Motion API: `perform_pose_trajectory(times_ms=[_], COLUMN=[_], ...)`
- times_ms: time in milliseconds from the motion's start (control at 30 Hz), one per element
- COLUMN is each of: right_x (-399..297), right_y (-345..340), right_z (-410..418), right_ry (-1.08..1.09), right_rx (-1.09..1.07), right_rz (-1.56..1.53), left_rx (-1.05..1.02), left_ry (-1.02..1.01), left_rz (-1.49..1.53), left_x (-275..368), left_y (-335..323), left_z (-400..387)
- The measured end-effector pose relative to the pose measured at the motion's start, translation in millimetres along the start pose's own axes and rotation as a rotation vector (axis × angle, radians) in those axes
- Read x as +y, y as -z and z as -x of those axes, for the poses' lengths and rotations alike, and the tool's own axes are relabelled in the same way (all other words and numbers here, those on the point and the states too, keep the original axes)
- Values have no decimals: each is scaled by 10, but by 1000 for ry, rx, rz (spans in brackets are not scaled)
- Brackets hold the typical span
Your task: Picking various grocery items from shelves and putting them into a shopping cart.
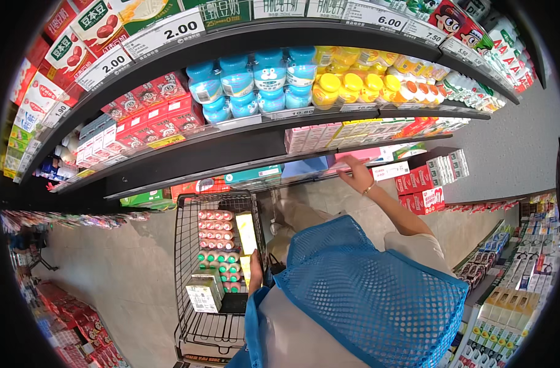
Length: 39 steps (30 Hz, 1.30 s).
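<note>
My right hand reaches out over the bottom of the shelf unit, with a thin bracelet at the wrist. Its fingers are apart, with nothing seen in them. They are by a pink box; whether they touch it I cannot tell. Down at the side of a black wire shopping cart is my left hand, beside yellow cartons; its fingers are partly hidden. The cart also carries packs of small bottles with red caps, bottles with green caps and a pale box.
Blue bottles, yellow bottles and red cartons fill the middle shelf. Red and white packs stack at the shelf end. More stocked shelving stands at right, with red goods at lower left.
</note>
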State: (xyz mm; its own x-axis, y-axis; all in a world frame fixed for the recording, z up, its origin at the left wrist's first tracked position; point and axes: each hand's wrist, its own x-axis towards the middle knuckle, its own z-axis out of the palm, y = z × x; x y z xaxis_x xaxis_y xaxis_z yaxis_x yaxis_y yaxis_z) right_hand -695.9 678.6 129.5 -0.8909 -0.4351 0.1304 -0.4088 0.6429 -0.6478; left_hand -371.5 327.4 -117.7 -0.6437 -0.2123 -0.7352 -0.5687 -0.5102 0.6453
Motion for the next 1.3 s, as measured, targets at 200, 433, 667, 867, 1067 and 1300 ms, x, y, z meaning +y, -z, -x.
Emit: perform_pose_trajectory(times_ms=[200,433,667,867,1067,1300], right_x=[-319,160,122,142,132,365], right_y=[395,157,89,0,-3,-230], right_z=[-815,-1542,-1766,-1739,-1744,-1776], right_ry=[454,488,236,325,371,499], right_rx=[198,-151,-543,-446,-437,-211], right_rz=[285,381,197,193,96,176], left_rx=[-54,-33,103,166,293,289], left_ry=[81,-56,62,68,-28,-57], left_rz=[-87,-86,-172,-151,-244,-229], left_x=[239,86,123,-36,-112,-189], left_y=[-277,-237,-426,-721,-1180,-1643], left_z=[154,103,190,340,607,908])
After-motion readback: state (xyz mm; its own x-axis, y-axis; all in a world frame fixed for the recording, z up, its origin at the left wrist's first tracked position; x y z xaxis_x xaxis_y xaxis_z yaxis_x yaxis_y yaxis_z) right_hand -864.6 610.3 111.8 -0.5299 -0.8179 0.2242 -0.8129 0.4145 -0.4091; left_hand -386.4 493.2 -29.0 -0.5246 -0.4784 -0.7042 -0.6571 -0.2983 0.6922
